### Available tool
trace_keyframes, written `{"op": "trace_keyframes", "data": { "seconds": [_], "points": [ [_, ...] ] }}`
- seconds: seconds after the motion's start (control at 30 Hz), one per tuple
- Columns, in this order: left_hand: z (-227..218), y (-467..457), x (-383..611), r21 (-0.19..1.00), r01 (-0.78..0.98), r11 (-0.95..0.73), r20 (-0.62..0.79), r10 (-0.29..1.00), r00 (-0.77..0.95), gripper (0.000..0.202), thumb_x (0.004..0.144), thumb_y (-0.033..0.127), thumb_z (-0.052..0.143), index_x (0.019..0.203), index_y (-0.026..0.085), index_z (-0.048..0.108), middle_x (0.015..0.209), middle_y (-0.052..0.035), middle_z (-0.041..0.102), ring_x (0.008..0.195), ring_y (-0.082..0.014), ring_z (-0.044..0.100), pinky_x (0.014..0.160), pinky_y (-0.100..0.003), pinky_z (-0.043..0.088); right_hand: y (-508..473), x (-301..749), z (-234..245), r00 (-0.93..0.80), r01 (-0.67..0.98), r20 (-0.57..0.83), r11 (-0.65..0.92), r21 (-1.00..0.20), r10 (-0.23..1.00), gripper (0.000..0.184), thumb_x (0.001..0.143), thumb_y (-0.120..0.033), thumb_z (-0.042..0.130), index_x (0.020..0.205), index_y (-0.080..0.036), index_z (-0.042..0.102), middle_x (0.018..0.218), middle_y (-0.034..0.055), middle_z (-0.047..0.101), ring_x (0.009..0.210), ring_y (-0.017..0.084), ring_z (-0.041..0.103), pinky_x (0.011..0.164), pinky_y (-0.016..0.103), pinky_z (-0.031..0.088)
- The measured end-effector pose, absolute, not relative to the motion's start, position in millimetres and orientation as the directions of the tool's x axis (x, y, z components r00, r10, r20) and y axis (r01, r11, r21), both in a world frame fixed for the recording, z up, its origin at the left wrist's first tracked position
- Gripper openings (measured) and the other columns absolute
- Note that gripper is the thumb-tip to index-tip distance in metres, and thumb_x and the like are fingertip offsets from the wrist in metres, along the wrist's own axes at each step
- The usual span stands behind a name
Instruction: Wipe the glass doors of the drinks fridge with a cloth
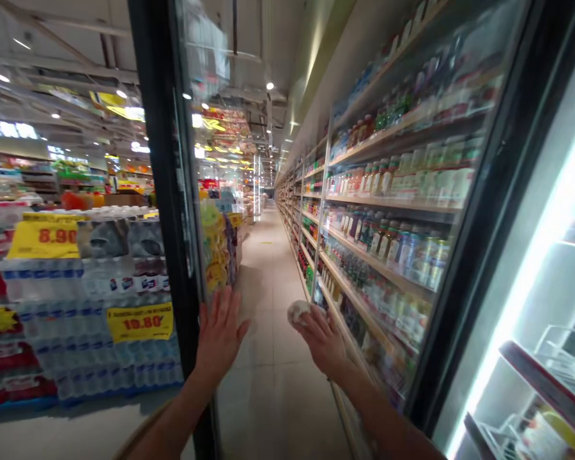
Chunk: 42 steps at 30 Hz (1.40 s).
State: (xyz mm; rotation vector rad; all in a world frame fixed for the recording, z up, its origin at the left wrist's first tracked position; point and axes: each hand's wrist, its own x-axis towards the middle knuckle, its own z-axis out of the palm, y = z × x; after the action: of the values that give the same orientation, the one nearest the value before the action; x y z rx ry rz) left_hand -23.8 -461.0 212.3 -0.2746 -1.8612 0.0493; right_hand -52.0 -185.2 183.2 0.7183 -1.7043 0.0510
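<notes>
In the head view a glass door (268,396) with a black frame (165,153) stands swung open before me. My left hand (219,332) lies with outstretched fingers on the glass, beside the frame's left upright, holding nothing. A pale, crumpled cloth (299,311) is under the fingers of my right hand (323,338), which presses it to the pane at about the same height. Bottles on shelves (388,179) and a tiled aisle show in or through the glass; which part is reflection I cannot tell.
To the right is a lit cooler with a bright light strip (522,294) and wire racks (563,358). Stacked packs of bottled water (96,319) with yellow price signs (141,321) stand on the left, beyond the door frame. Pale floor (76,434) lies in front of them.
</notes>
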Motion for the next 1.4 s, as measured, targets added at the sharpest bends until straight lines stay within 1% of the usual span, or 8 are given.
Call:
{"op": "trace_keyframes", "data": {
  "seconds": [0.07, 0.27, 0.47, 0.73, 0.93, 1.17, 1.3, 1.4],
  "points": [
    [211.5, -460.8, -28.8, -0.157, 0.173, 0.972, 0.945, 0.199, -0.260, 0.071, 0.090, 0.034, 0.047, 0.146, 0.019, 0.007, 0.149, -0.0146, 0.024, 0.140, -0.0267, 0.013, 0.112, -0.053, 0.017, -159.5, -56.7, 168.1, -0.134, -0.450, 0.909, 0.841, 0.299, -0.394, 0.048, 0.081, -0.008, 0.044, 0.122, -0.032, 0.055, 0.131, 0.0010, 0.051, 0.135, 0.020, 0.029, 0.114, 0.046, 0.015],
    [191.7, -455.0, -34.3, -0.111, 0.211, 0.971, 0.961, 0.159, -0.227, 0.072, 0.090, 0.033, 0.048, 0.146, 0.021, 0.006, 0.150, -0.0137, 0.021, 0.139, -0.0287, 0.014, 0.111, -0.056, 0.018, -128.0, -71.8, 180.1, 0.017, -0.187, 0.933, 0.917, -0.351, 0.360, 0.055, 0.086, -0.016, 0.033, 0.142, -0.015, 0.031, 0.148, 0.0184, 0.022, 0.137, 0.033, 0.020, 0.104, 0.060, 0.028],
    [140.1, -450.8, -33.7, -0.165, 0.180, 0.970, 0.966, 0.196, -0.171, 0.072, 0.089, 0.030, 0.050, 0.146, 0.020, 0.008, 0.152, -0.0113, 0.012, 0.141, -0.0267, 0.009, 0.112, -0.055, 0.015, -207.5, -60.5, 136.9, -0.051, -0.410, 0.955, 0.878, 0.245, -0.291, 0.053, 0.083, -0.009, 0.042, 0.130, -0.034, 0.046, 0.135, 0.0017, 0.046, 0.137, 0.022, 0.025, 0.113, 0.046, 0.021],
    [114.7, -447.0, -56.6, -0.105, 0.227, 0.968, 0.988, 0.128, -0.091, 0.072, 0.088, 0.027, 0.051, 0.146, 0.024, 0.008, 0.152, -0.0107, 0.016, 0.140, -0.0290, 0.013, 0.111, -0.057, 0.016, -95.4, -91.0, 146.2, 0.157, -0.246, 0.886, 0.886, -0.393, 0.436, 0.051, 0.084, -0.017, 0.031, 0.133, -0.010, 0.046, 0.143, 0.0190, 0.032, 0.134, 0.034, 0.027, 0.105, 0.058, 0.028],
    [29.7, -434.2, -61.4, -0.110, 0.220, 0.969, 0.990, 0.126, -0.060, 0.067, 0.089, 0.026, 0.047, 0.146, 0.022, 0.010, 0.151, -0.0093, 0.016, 0.139, -0.0284, 0.016, 0.112, -0.053, 0.018, -191.1, -86.9, 94.2, 0.054, -0.349, 0.933, 0.869, 0.352, -0.356, 0.052, 0.080, -0.010, 0.042, 0.124, -0.034, 0.053, 0.135, 0.0009, 0.047, 0.135, 0.021, 0.029, 0.112, 0.046, 0.019],
    [13.1, -432.2, -60.1, -0.100, 0.251, 0.963, 0.995, 0.100, 0.014, 0.060, 0.091, 0.031, 0.041, 0.145, 0.021, 0.018, 0.149, -0.0115, 0.025, 0.139, -0.0274, 0.020, 0.112, -0.050, 0.019, -27.2, -90.4, 81.6, 0.107, -0.255, 0.934, 0.918, -0.305, 0.340, 0.053, 0.079, -0.015, 0.031, 0.124, 0.007, 0.049, 0.135, 0.0302, 0.037, 0.130, 0.036, 0.031, 0.104, 0.054, 0.029],
    [15.1, -428.8, -58.2, -0.110, 0.275, 0.955, 0.993, 0.093, 0.073, 0.049, 0.091, 0.033, 0.040, 0.136, 0.014, 0.039, 0.144, -0.0143, 0.035, 0.137, -0.0260, 0.025, 0.111, -0.046, 0.020, -107.5, -87.9, 9.2, 0.094, -0.296, 0.989, 0.951, -0.084, 0.116, 0.049, 0.079, -0.014, 0.036, 0.123, -0.016, 0.055, 0.138, 0.0112, 0.042, 0.132, 0.026, 0.032, 0.105, 0.047, 0.033],
    [7.4, -434.2, -54.4, -0.168, 0.267, 0.949, 0.986, 0.158, 0.058, 0.046, 0.091, 0.033, 0.038, 0.131, 0.012, 0.045, 0.143, -0.0140, 0.038, 0.137, -0.0250, 0.026, 0.110, -0.043, 0.023, -168.0, -86.4, -42.8, 0.113, -0.357, 0.907, 0.836, 0.417, -0.405, 0.049, 0.079, -0.008, 0.039, 0.120, -0.027, 0.057, 0.137, 0.0042, 0.045, 0.135, 0.020, 0.028, 0.108, 0.044, 0.029]
  ]
}}
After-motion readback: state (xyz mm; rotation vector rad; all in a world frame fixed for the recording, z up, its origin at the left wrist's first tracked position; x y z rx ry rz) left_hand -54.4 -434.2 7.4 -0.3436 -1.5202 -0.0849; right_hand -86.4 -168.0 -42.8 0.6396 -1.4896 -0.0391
